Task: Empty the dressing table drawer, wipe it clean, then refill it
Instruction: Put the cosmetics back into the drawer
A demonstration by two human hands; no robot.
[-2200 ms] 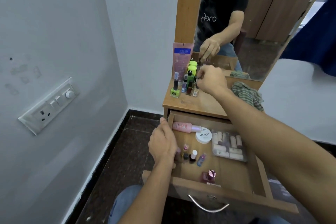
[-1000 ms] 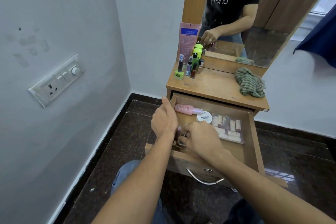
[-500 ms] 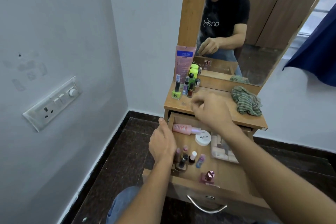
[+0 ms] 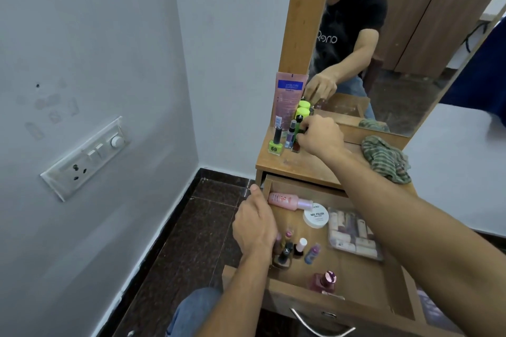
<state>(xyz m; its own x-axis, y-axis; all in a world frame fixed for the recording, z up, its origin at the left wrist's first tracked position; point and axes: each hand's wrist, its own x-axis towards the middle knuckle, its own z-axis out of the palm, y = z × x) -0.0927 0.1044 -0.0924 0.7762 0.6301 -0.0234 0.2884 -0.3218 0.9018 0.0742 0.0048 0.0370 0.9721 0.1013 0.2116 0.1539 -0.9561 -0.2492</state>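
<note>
The wooden drawer (image 4: 367,290) of the dressing table stands pulled out. In it lie a pink bottle (image 4: 284,200), a white nail-polish jar (image 4: 316,217), a clear box of small tubes (image 4: 353,236), several nail polish bottles (image 4: 299,247) and a pink perfume bottle (image 4: 324,280). My left hand (image 4: 254,224) grips the drawer's left wall, thumb outside. My right hand (image 4: 321,138) is up on the tabletop (image 4: 309,168), its fingers curled round a small bottle among the standing bottles; the bottle itself is mostly hidden.
On the tabletop stand a pink tube (image 4: 289,98), a lime nail polish (image 4: 276,143) and other small bottles. A striped green cloth (image 4: 386,159) lies at the right. The mirror (image 4: 405,35) rises behind. A wall with a switchboard (image 4: 85,156) is close on the left.
My right hand came out of the drawer and moved up to the group of bottles at the back left of the tabletop. My left hand stayed on the drawer's wall.
</note>
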